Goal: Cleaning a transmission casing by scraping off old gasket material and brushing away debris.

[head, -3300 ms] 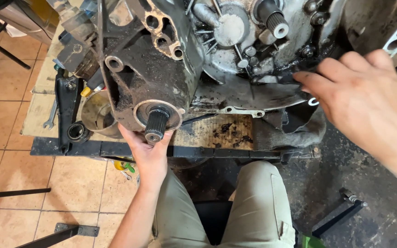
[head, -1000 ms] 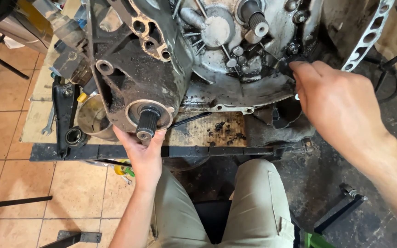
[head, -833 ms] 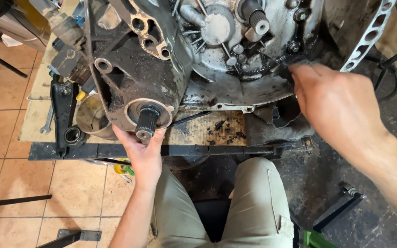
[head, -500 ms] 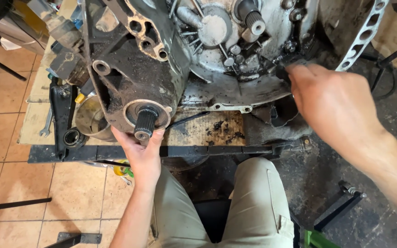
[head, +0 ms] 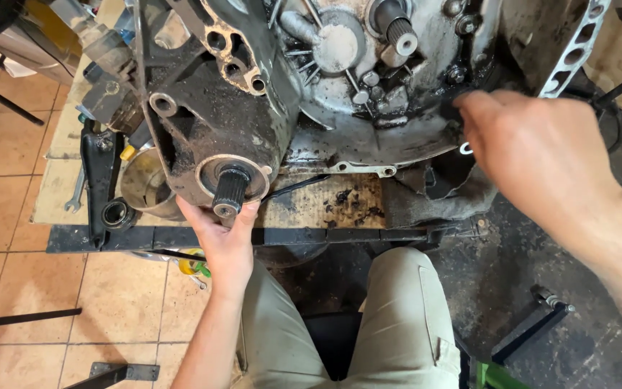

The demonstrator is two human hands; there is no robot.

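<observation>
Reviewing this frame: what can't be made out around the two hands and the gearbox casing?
- Head view: right hand covers its own fingertips and whatever it touches on the gearbox casing.
- Left hand cups under the splined shaft; its palm contact is hidden.
- Casing top is cut off by the frame edge.

The left hand reaches up from the lower centre of the view, forearm bare, palm facing upward, fingers and thumb spread in an open cupped grip. The right hand extends in from the right edge, back of the hand toward the camera, fingers curled forward and downward; its fingertips are hidden, so its grip cannot be judged.
</observation>
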